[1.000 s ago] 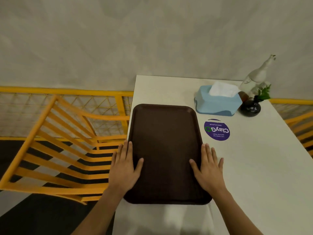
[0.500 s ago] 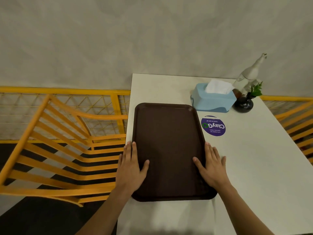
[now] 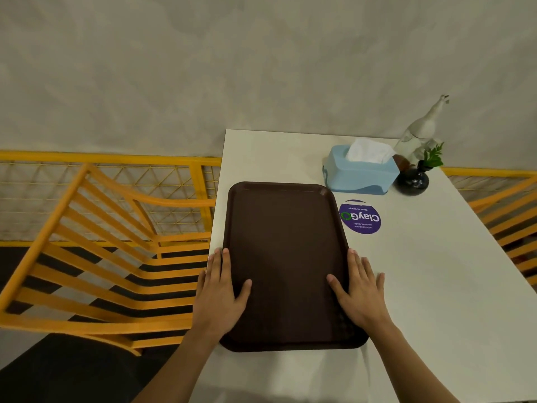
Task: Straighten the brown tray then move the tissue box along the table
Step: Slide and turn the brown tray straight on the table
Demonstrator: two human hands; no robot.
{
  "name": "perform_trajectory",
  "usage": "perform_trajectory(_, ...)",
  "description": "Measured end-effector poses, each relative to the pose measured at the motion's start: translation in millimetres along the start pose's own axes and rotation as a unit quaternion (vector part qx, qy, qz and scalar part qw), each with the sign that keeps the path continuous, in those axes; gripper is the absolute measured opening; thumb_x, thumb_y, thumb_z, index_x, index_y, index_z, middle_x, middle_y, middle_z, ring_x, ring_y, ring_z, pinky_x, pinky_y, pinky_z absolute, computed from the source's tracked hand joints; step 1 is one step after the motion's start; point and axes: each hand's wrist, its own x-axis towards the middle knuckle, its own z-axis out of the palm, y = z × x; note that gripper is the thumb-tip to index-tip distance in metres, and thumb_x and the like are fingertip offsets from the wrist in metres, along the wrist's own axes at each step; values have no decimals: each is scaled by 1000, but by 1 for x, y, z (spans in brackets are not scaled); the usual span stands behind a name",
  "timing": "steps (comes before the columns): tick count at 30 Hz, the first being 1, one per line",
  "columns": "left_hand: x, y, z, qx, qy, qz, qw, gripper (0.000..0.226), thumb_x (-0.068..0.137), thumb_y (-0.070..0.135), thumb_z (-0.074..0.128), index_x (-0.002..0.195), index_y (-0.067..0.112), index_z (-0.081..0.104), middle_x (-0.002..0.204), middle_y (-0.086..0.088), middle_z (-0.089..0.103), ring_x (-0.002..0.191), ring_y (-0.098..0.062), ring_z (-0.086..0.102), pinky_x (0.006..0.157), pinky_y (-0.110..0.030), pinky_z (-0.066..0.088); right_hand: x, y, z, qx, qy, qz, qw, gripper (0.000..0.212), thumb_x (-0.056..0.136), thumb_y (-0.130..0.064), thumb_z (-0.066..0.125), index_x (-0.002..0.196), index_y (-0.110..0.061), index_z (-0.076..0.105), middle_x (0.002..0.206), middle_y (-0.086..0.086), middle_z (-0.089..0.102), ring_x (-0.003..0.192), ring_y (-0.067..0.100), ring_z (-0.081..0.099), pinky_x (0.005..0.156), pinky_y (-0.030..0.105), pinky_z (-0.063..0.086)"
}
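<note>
The brown tray (image 3: 286, 257) lies lengthwise on the white table (image 3: 436, 286), close to the table's left edge. My left hand (image 3: 219, 295) grips the tray's left rim, thumb on its surface and fingers spread outside the rim. My right hand (image 3: 356, 289) holds the right rim the same way. The light blue tissue box (image 3: 360, 173), with a white tissue sticking up, stands just beyond the tray's far right corner, apart from both hands.
A round purple sticker (image 3: 360, 217) sits on the table right of the tray. A dark vase with green leaves (image 3: 412, 178) and a white bottle (image 3: 418, 132) stand by the tissue box. Yellow slatted chairs (image 3: 96, 257) and railing flank the table.
The tray has turned and shifted right, its sides now running more in line with the table's left edge. Both hands stayed on its rims.
</note>
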Motion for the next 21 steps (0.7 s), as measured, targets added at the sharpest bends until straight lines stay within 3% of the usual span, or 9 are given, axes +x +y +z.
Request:
perform_trajectory(9, -3, 2, -3, -2, -6, 0, 1000, 90, 98, 65, 35, 161, 18, -8, 172, -5, -2, 157, -23, -1, 126, -44, 12, -3, -5, -5, 2, -5, 2, 1000, 92, 89, -80, 13, 162, -29, -9, 173, -3, 5, 159, 26, 0, 124, 59, -2)
perform_trajectory(13, -2, 0, -2, -12, 0, 4, 1000, 91, 97, 64, 38, 162, 17, -5, 172, -7, 2, 157, -23, 1, 126, -46, 16, -4, -6, -6, 5, -4, 2, 1000, 87, 95, -75, 21, 162, -29, -8, 173, -4, 5, 159, 25, 0, 125, 58, -1)
perform_trajectory(21, 0, -4, -8, -101, -29, -8, 994, 91, 94, 68, 40, 163, 26, -2, 171, -5, 3, 157, -26, 7, 124, -50, 18, -5, -7, -12, 44, -15, 4, 999, 90, 94, -78, 26, 163, -30, -6, 172, -4, 6, 159, 24, 1, 125, 56, -1)
